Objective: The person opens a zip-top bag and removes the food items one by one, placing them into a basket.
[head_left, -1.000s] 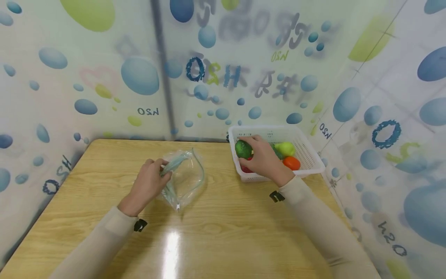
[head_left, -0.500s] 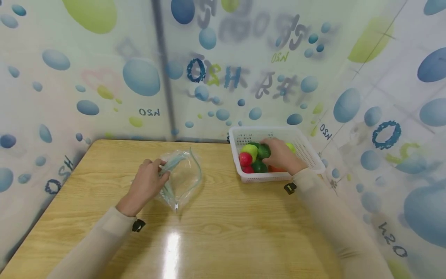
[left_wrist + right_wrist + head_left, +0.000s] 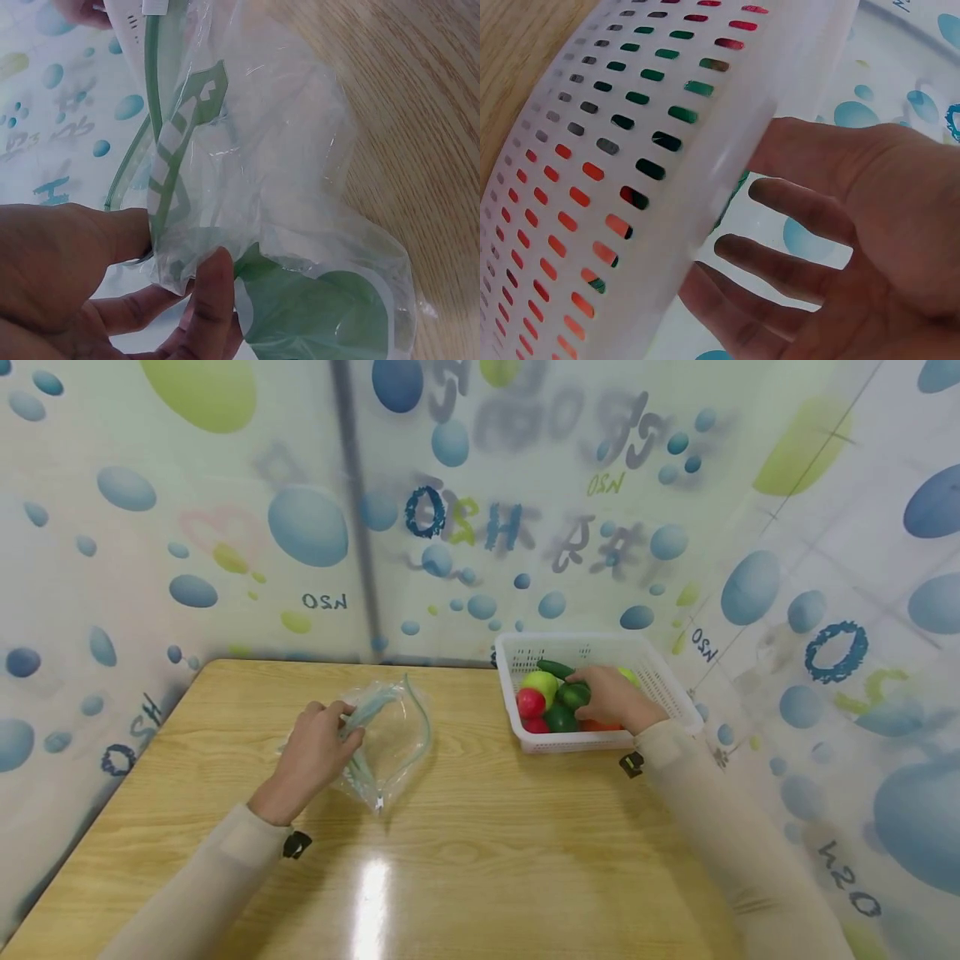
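Note:
At the left, my left hand (image 3: 311, 756) pinches the edge of a clear zip bag (image 3: 393, 739). The left wrist view shows thumb and fingers on the bag's film (image 3: 292, 165), near its green-striped band. The bag's mouth gapes, and no item shows inside. My right hand (image 3: 611, 697) reaches into a white perforated basket (image 3: 513, 722). Its thumb and fingers sit around a dark green, avocado-like fruit (image 3: 573, 696). In the right wrist view the basket rim (image 3: 720, 180) hides most of that fruit and the fingertips.
Around the hand in the basket lie a cucumber (image 3: 555, 669), a light green apple-like fruit (image 3: 540, 685), red round items (image 3: 531, 702), a larger dark green piece (image 3: 561, 718) and an orange-red item (image 3: 600, 725). The wooden table (image 3: 480, 852) meets patterned walls behind and at right.
My right hand has moved right within the basket with the green fruit, uncovering the light green and red items; the cucumber now shows more. My left hand keeps its hold on the bag.

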{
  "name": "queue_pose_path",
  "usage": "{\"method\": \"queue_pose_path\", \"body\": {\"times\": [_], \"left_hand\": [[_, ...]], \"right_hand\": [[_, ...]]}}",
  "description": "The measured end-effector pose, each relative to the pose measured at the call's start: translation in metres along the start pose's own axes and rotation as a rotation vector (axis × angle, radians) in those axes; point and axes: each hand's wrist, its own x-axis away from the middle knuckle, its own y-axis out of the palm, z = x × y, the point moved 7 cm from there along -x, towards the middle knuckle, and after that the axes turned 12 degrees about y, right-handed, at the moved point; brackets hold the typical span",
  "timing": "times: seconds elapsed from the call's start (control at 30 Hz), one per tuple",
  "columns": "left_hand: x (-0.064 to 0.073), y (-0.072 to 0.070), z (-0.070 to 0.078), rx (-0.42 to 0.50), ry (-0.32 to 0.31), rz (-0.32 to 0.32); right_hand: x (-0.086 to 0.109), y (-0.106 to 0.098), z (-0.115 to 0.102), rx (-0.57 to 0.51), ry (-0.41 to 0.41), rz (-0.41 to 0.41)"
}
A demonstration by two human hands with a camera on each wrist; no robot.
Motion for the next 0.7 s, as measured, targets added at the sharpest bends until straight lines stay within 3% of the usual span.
{"method": "queue_pose_path", "body": {"times": [0.23,0.5,0.7], "left_hand": [[-0.001,0.003,-0.001,0.003,-0.008,-0.001],[0.000,0.006,0.000,0.031,-0.017,-0.010],[-0.001,0.005,0.004,0.030,-0.018,-0.008]], "right_hand": [[0.005,0.001,0.002,-0.028,-0.010,0.040],[0.026,0.000,-0.005,-0.060,-0.045,0.100],[0.046,0.002,-0.008,-0.091,-0.134,0.178]]}}
